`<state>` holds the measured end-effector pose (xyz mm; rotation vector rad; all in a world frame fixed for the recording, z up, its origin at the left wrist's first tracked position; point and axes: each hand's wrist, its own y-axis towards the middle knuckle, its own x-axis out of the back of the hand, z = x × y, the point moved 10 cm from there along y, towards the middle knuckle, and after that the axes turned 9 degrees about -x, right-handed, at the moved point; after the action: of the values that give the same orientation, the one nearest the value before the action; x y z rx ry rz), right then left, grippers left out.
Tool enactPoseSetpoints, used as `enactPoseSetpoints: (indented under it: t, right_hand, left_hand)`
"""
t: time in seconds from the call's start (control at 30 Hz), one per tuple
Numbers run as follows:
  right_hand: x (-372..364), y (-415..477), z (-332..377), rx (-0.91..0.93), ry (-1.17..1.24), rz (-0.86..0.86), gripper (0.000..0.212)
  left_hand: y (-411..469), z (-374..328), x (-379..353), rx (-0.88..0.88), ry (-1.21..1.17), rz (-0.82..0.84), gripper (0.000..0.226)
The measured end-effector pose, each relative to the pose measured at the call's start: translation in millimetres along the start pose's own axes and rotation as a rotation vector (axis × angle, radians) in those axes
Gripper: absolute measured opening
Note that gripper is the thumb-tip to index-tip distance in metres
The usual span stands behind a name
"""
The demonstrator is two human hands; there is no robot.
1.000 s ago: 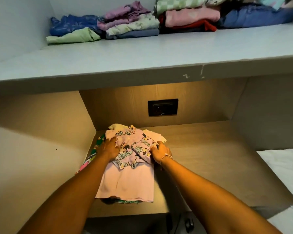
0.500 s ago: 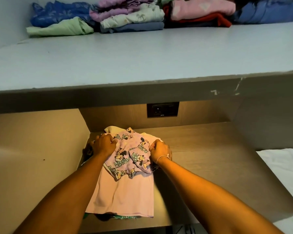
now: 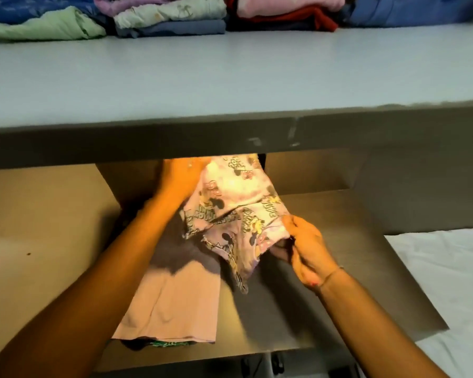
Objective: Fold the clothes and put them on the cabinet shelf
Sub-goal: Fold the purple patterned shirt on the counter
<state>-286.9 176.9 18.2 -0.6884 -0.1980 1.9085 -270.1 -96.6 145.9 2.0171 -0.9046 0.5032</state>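
Observation:
A lilac cartoon-print garment (image 3: 235, 214) hangs lifted above the lower surface, stretched between both hands. My left hand (image 3: 180, 178) grips its upper edge just under the front of the cabinet shelf (image 3: 230, 85). My right hand (image 3: 303, 246) pinches its lower right corner. Beneath it a plain pink garment (image 3: 172, 306) lies flat on a small pile, with a green-patterned piece (image 3: 170, 343) showing at the near edge. Folded clothes line the back of the shelf, among them a light green one (image 3: 47, 25) and a grey-blue one (image 3: 172, 28).
The wooden lower surface (image 3: 325, 282) stretches to the right of the pile. A white sheet (image 3: 448, 282) lies at the right edge. Red (image 3: 281, 21) and blue (image 3: 415, 10) folded clothes sit at the shelf's back right. A side wall (image 3: 38, 241) closes the left.
Both hands have lifted the cartoon-print garment off the pile; the left hand rose toward the shelf edge, and the garment now hangs partly unfolded. The view moved closer.

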Motion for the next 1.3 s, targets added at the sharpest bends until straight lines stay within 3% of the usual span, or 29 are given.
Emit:
enactPoseSetpoints:
  t: [0.07,0.1,0.17,0.23,0.33,0.43,0.53,0.63,0.8,0.9,1.0,1.1,1.23,1.3]
  right_hand:
    - [51,-12,-7,-0.075,0.159,-0.091,0.016]
    - [82,-17,-8,-0.059,0.118,-0.18,0.016]
    - [147,-27,-3,0.023,-0.175,-0.399,0.014]
    - [197,-32,-8,0.03,-0.495,-0.476,0.01]
    - [245,-36,-21,0.017,-0.938,-0.479,0.013]
    - [251,-46,-15,0.256,-1.277,-0.401,0.029]
    - [234,-45,-27,0.413,-1.586,-0.246,0.039]
    - [224,-43,-36,0.487,-1.681,-0.264,0.033]
    - [206,-58,-31,0.633,-1.615,-0.325,0.022]
    - [203,-82,-24,0.612,-1.315,-0.32,0.02]
    - [202,-98,-5,0.622,-1.182,-0.354,0.024]
    - [209,-80,15,0.552,-1.152,-0.466,0.017]
    - [234,-23,16,0.238,-1.239,-0.576,0.017]
    - [241,-10,14,0.158,-1.319,-0.592,0.025]
  left_hand:
    - [18,-59,-62,-0.171,0.068,0.182,0.025]
    - [19,-88,-97,-0.297,0.169,0.286,0.022]
    - [-4,-118,-166,-0.455,0.413,0.53,0.027]
    - [-47,-125,-214,-0.506,0.54,0.679,0.036]
    - [-142,-116,-240,-0.502,0.331,0.829,0.041]
    - [-237,-92,-234,-0.544,0.199,1.016,0.054]
    - [-262,-78,-213,-0.486,0.101,0.945,0.045]
    - [-258,-83,-197,-0.439,0.093,0.784,0.035]
    - [-258,-92,-169,-0.288,-0.034,0.6,0.022]
    - [-247,-86,-139,-0.044,-0.245,0.478,0.013]
    - [-205,-99,-128,-0.036,-0.33,0.358,0.015]
    - [-154,-107,-162,-0.062,-0.219,0.399,0.01]
    - [-119,-100,-230,0.047,-0.042,0.598,0.035]
    - [-126,-105,-244,-0.042,0.208,0.639,0.045]
